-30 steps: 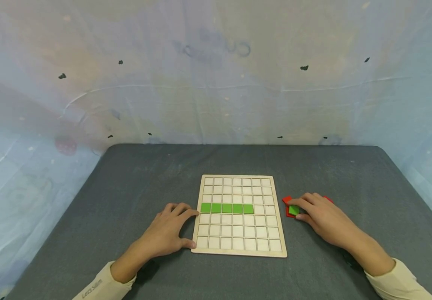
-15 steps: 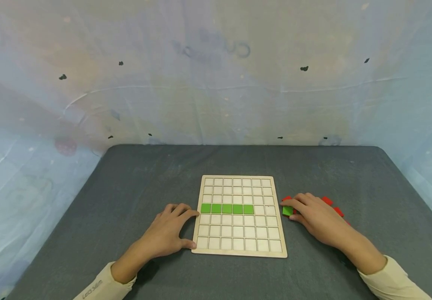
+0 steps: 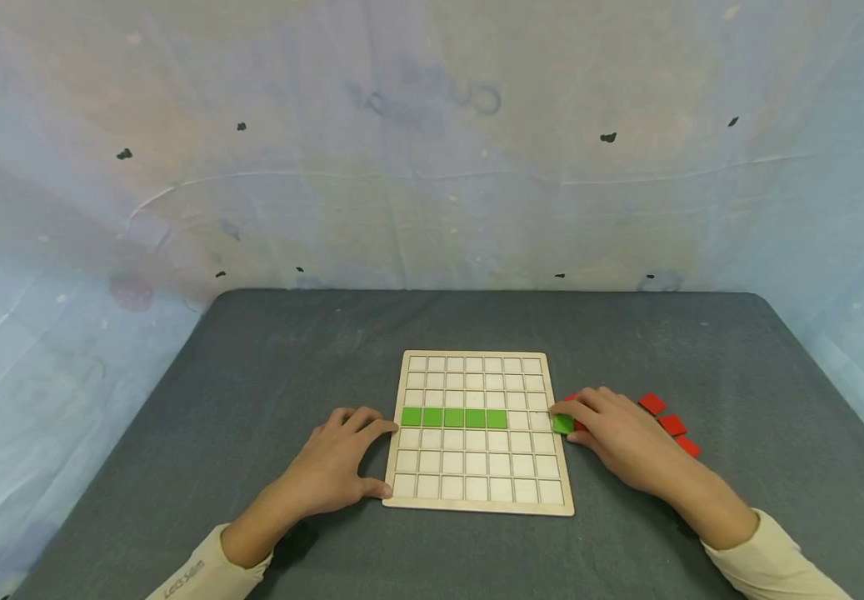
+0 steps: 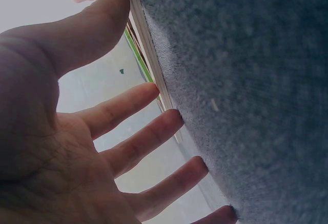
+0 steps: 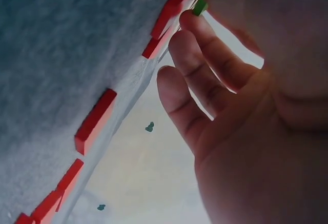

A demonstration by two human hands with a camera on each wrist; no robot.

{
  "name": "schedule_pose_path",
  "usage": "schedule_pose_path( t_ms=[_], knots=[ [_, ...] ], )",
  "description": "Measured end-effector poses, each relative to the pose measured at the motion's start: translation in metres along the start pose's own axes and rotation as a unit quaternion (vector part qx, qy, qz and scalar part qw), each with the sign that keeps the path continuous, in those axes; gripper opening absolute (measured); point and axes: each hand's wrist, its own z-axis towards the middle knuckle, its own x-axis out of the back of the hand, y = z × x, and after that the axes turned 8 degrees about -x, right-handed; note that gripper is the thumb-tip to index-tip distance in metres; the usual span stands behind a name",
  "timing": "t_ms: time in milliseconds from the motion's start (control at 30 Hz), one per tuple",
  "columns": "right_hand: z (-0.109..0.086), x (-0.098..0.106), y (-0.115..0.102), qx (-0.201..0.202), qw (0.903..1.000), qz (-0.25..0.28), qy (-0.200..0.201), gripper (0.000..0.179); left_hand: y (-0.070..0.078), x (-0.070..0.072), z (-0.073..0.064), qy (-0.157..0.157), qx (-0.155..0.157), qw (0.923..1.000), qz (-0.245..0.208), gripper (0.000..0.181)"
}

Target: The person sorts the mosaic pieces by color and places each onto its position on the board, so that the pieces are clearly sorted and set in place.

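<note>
A pale wooden grid board (image 3: 476, 504) lies flat on the table, with a run of green tiles (image 3: 454, 417) along its middle row from the left side. My left hand (image 3: 336, 467) rests at the board's left edge, thumb and fingertips touching it; the left wrist view shows the fingers (image 4: 143, 137) stretched out and spread. Between thumb and fingers my right hand (image 3: 615, 437) pinches a green tile (image 3: 562, 424), which overlaps the board's right edge in the head view. That same tile (image 5: 200, 5) shows partly between the fingers in the right wrist view.
Red tiles (image 3: 672, 425) lie on the dark cloth to the right of the right hand. More red tiles (image 3: 571, 397) sit under and behind its fingers. The dark table (image 3: 312, 350) ends at a pale patterned curtain (image 3: 432, 208).
My right hand has moved left with the green tile, from over the red tiles to the board's right edge, uncovering red tiles behind it. The left hand has stayed in place.
</note>
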Motion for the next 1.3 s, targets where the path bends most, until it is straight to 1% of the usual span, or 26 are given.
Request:
schedule_pose_path(
  t_ms=[167, 400, 1067, 1300],
  knots=[
    [0.002, 0.000, -0.002, -0.009, 0.9999, -0.003, -0.010, 0.037, 0.000, 0.000, 0.001, 0.001, -0.003, 1.0000, 0.001, 0.075],
    [0.003, -0.001, -0.002, -0.009, 0.9997, -0.016, -0.016, 0.036, 0.000, 0.000, 0.001, 0.002, -0.004, 1.0000, 0.002, 0.075],
    [0.006, -0.001, -0.006, -0.005, 0.9996, -0.006, -0.025, 0.036, 0.000, 0.001, 0.000, -0.005, 0.005, 1.0000, 0.000, 0.075],
    [0.010, -0.004, -0.011, -0.004, 0.9995, -0.006, -0.031, 0.038, 0.001, 0.001, 0.000, -0.004, 0.002, 1.0000, 0.001, 0.075]
  ],
)
